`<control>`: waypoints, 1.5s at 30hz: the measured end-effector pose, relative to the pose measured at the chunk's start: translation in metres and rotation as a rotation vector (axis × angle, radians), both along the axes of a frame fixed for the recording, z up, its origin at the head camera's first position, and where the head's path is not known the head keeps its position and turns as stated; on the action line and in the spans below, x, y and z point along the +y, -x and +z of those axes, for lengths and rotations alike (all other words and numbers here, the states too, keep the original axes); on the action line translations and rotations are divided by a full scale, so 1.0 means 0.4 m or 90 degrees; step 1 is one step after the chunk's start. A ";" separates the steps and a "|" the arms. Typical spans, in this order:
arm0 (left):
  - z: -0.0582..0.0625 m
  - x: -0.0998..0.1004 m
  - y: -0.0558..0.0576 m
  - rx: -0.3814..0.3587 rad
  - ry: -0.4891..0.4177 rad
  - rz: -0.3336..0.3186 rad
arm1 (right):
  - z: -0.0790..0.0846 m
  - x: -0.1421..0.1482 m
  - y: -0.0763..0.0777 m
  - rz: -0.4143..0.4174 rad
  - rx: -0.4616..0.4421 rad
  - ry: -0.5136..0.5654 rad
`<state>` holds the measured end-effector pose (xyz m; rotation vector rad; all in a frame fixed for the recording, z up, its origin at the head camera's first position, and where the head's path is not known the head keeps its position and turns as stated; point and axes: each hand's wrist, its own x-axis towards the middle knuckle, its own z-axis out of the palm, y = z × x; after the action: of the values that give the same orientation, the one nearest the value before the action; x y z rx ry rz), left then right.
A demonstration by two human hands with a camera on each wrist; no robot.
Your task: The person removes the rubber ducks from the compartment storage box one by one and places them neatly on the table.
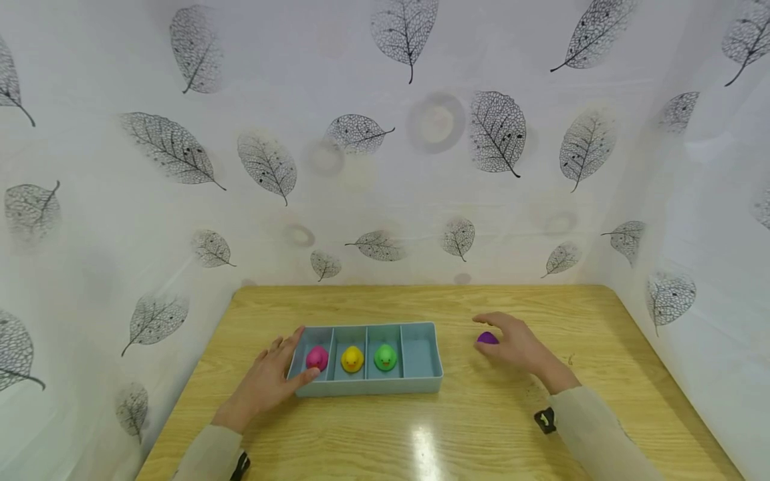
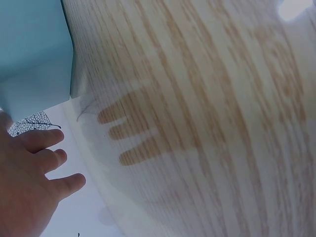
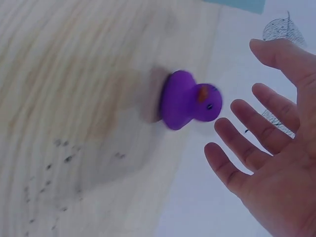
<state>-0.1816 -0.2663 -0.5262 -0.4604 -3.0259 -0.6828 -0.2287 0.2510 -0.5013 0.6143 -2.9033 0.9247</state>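
Note:
My left hand (image 1: 269,382) holds the left end of a pale blue-grey tray (image 1: 373,386), thumb over the front rim and index finger at the back left corner. In the left wrist view, the other fingers (image 2: 69,185) spread away from the tray. From left to right, the compartments hold a pink rubber duck (image 1: 317,358), a yellow one (image 1: 352,359) and a green one (image 1: 386,358); the rightmost compartment has none. A purple rubber duck (image 3: 178,101) sits on the table beyond the tray's right end. Around it, without gripping it, my right hand (image 1: 516,342) spreads its fingers and thumb.
The light wood-grain table (image 1: 361,441) ends at a white curtain (image 1: 385,194) with dark leaf prints, which encloses the back and both sides. A shiny light reflection lies on the front of the tabletop. Dark specks mark the wood near the purple duck.

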 end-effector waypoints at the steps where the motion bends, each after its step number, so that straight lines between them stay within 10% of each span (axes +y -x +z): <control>1: -0.001 0.000 0.000 0.000 0.001 0.000 | 0.007 -0.007 -0.001 0.006 0.005 0.006; 17: -0.010 -0.003 0.005 0.011 0.003 0.001 | 0.083 -0.109 -0.020 0.082 0.029 0.076; 45: -0.012 0.001 0.004 0.004 0.006 0.006 | 0.096 -0.265 -0.022 0.204 -0.023 0.114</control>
<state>-0.1830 -0.2657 -0.5309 -0.4467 -3.0249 -0.6652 -0.2201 0.1448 -0.4628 1.0759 -2.7565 1.2224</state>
